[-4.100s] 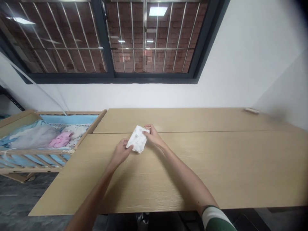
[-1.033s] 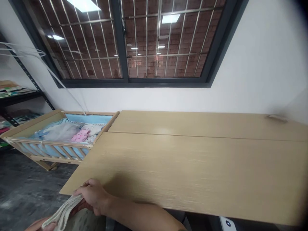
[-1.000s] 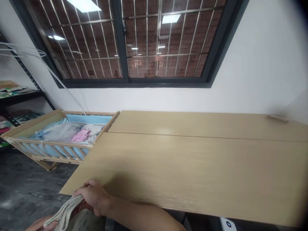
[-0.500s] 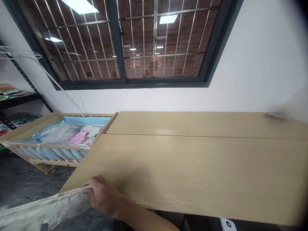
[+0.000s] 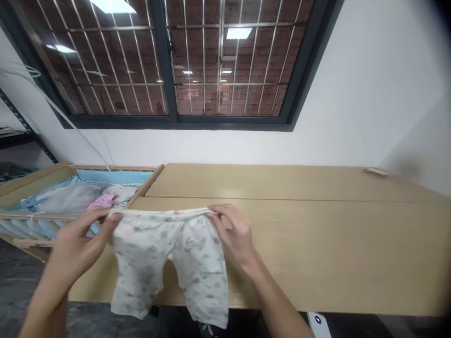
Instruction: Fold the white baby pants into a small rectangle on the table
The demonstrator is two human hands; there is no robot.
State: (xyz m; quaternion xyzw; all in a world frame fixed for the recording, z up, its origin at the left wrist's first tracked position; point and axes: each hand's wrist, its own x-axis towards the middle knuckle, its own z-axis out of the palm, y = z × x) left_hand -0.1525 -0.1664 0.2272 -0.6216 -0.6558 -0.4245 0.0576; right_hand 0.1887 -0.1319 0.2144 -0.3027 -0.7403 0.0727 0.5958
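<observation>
Far left: crib [image 5: 145, 188] beside the counter [image 5: 317, 249], cloths heaped inside. Left hand [image 5: 77, 241]: thumb and fingers pinched on one end of the waistband [image 5: 165, 217], in front of the crib rail as seen. Centre: white printed shorts [image 5: 148, 251], hung between the hands over the counter's near part, hems overlapping its front edge in view; touching or clear of the top, cannot tell. Waistband nearly straight, slightly slack; judged best kept level by an even, light outward pull, since stretchy cloth would likely distort under more. Right hand [image 5: 239, 234]: clamped on the opposite waistband corner; a matching pinch depth should keep the legs hanging square.
</observation>
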